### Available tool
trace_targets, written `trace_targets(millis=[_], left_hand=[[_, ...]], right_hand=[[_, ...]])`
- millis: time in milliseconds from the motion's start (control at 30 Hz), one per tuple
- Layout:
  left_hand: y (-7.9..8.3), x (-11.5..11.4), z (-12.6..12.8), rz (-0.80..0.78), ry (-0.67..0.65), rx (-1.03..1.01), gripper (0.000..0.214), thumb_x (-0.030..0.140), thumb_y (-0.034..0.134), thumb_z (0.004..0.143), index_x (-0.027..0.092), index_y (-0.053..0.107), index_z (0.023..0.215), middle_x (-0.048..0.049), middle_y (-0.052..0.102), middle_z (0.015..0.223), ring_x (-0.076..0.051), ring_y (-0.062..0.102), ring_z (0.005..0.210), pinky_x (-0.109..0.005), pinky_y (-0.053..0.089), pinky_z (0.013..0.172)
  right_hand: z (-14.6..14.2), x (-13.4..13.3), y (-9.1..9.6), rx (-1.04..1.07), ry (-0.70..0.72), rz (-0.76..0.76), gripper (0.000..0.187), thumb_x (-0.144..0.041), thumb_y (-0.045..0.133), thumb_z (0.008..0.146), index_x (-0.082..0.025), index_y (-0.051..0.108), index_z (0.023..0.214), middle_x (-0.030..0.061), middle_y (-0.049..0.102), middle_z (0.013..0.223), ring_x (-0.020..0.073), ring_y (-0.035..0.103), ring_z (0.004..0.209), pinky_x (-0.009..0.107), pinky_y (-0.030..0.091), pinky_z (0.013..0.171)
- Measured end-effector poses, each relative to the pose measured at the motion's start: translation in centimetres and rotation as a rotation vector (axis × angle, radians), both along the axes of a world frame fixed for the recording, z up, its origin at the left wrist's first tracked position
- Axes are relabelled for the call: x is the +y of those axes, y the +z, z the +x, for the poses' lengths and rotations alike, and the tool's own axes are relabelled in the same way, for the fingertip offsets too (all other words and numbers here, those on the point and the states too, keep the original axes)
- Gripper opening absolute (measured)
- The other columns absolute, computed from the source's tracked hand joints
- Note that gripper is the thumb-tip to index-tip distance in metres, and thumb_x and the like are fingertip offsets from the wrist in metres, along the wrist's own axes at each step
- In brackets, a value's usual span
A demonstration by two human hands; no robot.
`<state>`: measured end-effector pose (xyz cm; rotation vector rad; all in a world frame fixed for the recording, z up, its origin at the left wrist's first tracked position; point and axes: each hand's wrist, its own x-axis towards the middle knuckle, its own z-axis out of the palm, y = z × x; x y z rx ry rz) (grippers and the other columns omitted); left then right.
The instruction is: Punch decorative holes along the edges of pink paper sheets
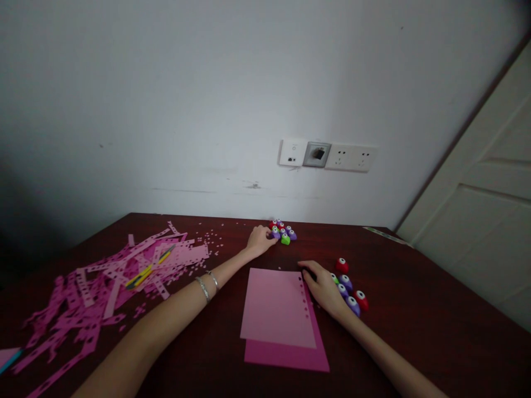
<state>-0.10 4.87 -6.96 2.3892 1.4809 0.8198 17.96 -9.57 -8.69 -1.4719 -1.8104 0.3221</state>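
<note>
My left hand (259, 241) reaches to the back of the table, thumb and fingers closed around a purple craft punch (275, 232) at the near left of a cluster. Beside it are a green punch (285, 239) and several red and purple ones. Open and nearly flat, my right hand (326, 284) rests at the upper right corner of a light pink sheet (276, 309). That sheet has a column of small punched holes along its right edge and lies over a darker pink sheet (286, 356). Against my right hand's outer side sit several more punches, including a red punch (361, 300).
Cut, punched pink paper strips (89, 309) are heaped at the left, with yellow-handled scissors (145, 273) on top. Tiny paper bits are scattered nearby. A light blue stick-like object (10, 360) lies at the left edge. Wall sockets (350, 157) are behind; a flat strip (388, 236) lies back right.
</note>
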Motion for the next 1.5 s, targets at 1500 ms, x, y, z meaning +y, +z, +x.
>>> trace_targets(millis=[1500], left_hand=[[6.8,-13.0,-4.5,0.108,-0.443,0.189,0.028,0.041,0.064,0.072,0.017,0.065,0.086,-0.0048,0.059,0.087,-0.019,0.051,0.084,-0.031,0.039,0.076]], right_hand=[[-2.0,-5.7,6.4,0.341,0.161,-0.354,0.025,-0.034,0.064,0.072,-0.015,0.062,0.088,0.0051,0.066,0.078,0.0174,0.064,0.070,0.027,0.056,0.054]])
